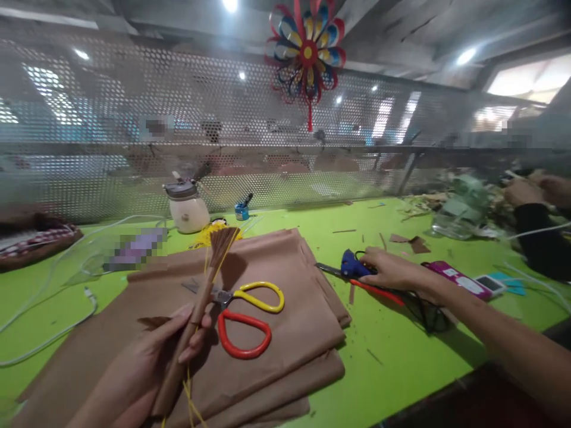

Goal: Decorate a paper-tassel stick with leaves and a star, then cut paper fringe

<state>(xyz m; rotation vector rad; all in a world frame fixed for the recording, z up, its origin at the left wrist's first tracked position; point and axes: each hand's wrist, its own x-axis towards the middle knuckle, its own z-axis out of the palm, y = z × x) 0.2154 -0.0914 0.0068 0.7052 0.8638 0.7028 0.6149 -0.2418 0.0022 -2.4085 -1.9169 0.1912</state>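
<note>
My left hand [154, 362] is closed around a rolled brown paper stem [203, 294], held tilted with its fringed end [223, 244] up. Yellow string [191, 395] trails from the stem. Just behind it, scissors [250, 321] with one yellow and one red handle lie partly spread on folded brown paper [285, 351]. On the right, my right hand [383, 267] reaches across to a blue glue gun [350, 264], its fingers curled on it; the grip is partly hidden. Beneath that hand runs a tool with a red-orange handle [379, 291].
A pale jar [190, 211], a small blue bottle [241, 210] and yellow string stand or lie near the mesh partition [267, 172]. White cables [49, 342] cross the left side. A purple packet [459, 279] lies right, near another person's hands [526, 190]. A paper flower [307, 53] hangs above.
</note>
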